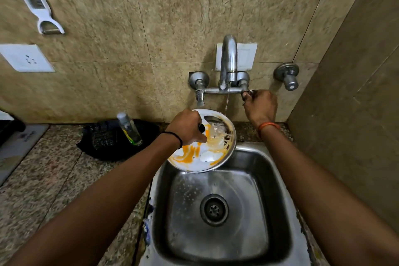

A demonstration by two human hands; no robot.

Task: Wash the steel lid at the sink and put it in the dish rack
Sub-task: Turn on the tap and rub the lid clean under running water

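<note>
A round steel lid [212,153] smeared with yellow-orange residue hangs tilted over the far left rim of the steel sink [278,211]. My left hand [187,128] grips its black knob from above. My right hand [260,103] grips the right tap handle [247,94] of the wall-mounted faucet [228,65]. A thin stream of water [226,101] falls from the spout just past the lid's far edge. No dish rack is in view.
A clear bottle [129,128] stands on a black holder [112,138] on the speckled stone counter [49,179] left of the sink. The left tap handle [199,96], a separate wall valve [288,76], a hanging white peeler [32,0] and a socket [26,58] line the tiled wall. A side wall stands close on the right.
</note>
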